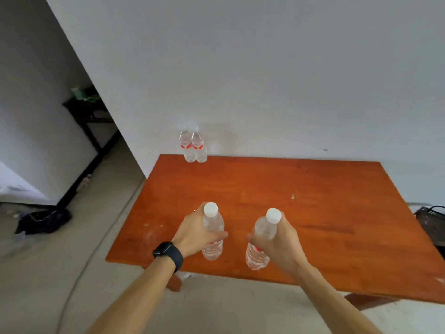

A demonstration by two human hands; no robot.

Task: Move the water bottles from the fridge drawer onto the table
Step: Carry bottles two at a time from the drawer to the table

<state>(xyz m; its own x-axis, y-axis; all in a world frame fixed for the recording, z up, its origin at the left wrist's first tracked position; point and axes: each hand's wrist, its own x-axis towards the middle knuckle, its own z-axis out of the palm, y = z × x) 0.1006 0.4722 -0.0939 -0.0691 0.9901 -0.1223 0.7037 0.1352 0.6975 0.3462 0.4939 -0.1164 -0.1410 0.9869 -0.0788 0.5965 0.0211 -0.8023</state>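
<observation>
Gripping one bottle [212, 233] per fist, both hands [195, 233] closed, above table [325, 213].

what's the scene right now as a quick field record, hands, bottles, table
left hand: grips a water bottle, upright, white cap on
right hand: grips a second water bottle, tilted, white cap on
bottles already placed: two water bottles, upright, side by side at the table's far left corner by the wall
table: orange-brown wood
left wrist: dark smartwatch
contact with table: cannot tell whether the held bottles touch it
</observation>
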